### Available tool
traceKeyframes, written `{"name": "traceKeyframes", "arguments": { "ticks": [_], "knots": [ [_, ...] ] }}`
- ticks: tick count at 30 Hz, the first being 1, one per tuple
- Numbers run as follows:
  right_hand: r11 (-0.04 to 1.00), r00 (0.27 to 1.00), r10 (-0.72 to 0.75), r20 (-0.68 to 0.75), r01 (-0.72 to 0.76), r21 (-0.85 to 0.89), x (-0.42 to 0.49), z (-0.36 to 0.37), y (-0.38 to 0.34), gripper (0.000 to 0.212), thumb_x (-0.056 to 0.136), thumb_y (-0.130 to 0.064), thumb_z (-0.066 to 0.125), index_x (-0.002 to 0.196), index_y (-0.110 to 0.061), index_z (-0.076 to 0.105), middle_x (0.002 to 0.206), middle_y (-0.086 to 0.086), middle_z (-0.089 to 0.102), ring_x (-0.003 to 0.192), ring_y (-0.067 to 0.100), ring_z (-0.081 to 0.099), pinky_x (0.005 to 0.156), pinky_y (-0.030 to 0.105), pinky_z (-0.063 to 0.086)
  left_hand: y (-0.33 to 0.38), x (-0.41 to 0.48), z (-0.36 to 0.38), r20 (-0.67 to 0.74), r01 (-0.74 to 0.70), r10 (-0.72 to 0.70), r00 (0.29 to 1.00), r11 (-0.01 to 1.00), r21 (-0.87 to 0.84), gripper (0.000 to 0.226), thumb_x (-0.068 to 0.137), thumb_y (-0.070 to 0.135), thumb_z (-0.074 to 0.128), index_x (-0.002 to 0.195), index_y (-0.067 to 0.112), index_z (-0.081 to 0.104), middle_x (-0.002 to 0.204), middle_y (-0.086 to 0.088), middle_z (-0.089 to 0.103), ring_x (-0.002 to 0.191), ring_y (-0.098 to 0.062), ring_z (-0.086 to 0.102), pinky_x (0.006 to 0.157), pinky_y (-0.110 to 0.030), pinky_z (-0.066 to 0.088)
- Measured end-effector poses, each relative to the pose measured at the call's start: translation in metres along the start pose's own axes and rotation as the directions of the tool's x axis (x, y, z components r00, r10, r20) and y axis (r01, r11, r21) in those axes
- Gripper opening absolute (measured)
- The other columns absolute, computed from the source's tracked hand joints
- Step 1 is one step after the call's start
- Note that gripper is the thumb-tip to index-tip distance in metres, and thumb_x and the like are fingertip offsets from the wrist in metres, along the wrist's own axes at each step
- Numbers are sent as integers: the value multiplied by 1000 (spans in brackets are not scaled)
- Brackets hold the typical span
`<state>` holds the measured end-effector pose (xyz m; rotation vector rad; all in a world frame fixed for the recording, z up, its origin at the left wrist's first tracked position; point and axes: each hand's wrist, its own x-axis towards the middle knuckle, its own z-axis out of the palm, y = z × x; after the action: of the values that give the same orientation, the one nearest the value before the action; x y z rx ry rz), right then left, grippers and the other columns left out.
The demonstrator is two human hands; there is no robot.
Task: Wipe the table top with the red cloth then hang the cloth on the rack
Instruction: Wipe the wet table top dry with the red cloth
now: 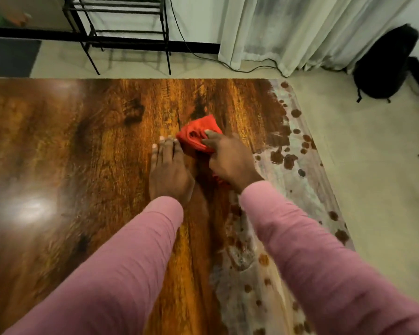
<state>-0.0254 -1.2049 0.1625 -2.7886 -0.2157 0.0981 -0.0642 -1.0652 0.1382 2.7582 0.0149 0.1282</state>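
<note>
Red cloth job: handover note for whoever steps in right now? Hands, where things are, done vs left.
Right hand: closed on the bunched red cloth, pressing it onto the table top right of centre.
Left hand: flat on the wood beside the cloth, fingers extended, holding nothing.
Rack: black, on the floor beyond the far table edge, nothing hanging on the part in view.
Done: wiping is under way.
Left: the table's right edge shows a pale film with dark spots; whether it wipes off is unclear. Finish wiping, then hang the cloth on the rack.
</note>
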Motion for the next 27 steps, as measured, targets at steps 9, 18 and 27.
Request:
{"name": "traceKeyframes", "arguments": {
  "ticks": [9,18,27],
  "knots": [
    [854,843,520,-141,-517,58,-38,-27,50,42,79,-13,52,119,-22,59,108,17,63,91,36,61,83,42,53,-26,-91,-12,178,-132,117,977,988,79,64,86,16,21,149,5,12,159,-12,8,146,-26,-2,115,-33,-12],
    [991,985,123,-118,-128,-34,-115,13,5,49,80,-16,54,126,-34,57,135,-9,55,105,26,54,78,35,51,-28,-89,-13,188,-155,139,972,985,72,68,83,18,25,148,2,17,158,-14,12,146,-26,0,117,-34,-9],
    [797,773,603,-199,-591,121,-125,3,3,57,78,-14,53,130,-37,52,128,7,54,95,22,57,87,30,46,-25,-89,-7,165,-160,146,975,984,76,63,87,18,23,147,1,17,157,-15,13,146,-27,1,117,-35,-8]
  ]
}}
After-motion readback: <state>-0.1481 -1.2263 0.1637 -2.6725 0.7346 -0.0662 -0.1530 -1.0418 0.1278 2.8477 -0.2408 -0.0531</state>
